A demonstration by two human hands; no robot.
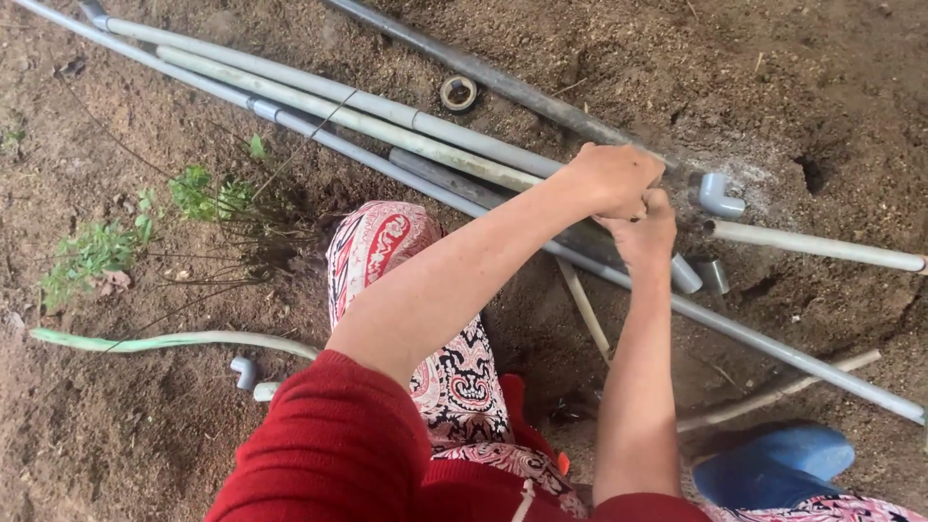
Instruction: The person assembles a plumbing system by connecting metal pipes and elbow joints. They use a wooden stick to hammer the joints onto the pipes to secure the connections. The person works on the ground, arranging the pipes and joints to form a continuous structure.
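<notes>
Outdoors, bare brown dirt ground, loose & clumpy, w/ a small hole at upper right. Left hand clenched round a grey PVC pipe in the bundle lying diagonally across the soil; right hand just under it, fingers curled, what it grips can't tell. Grey elbow fitting just beside the hands. Green weeds at left, pale hose below them. Blue boot lower right.

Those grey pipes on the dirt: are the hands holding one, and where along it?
Both the left hand and right hand close around a grey pipe near its end, beside the elbow fitting. The exact grip is hidden.
</notes>
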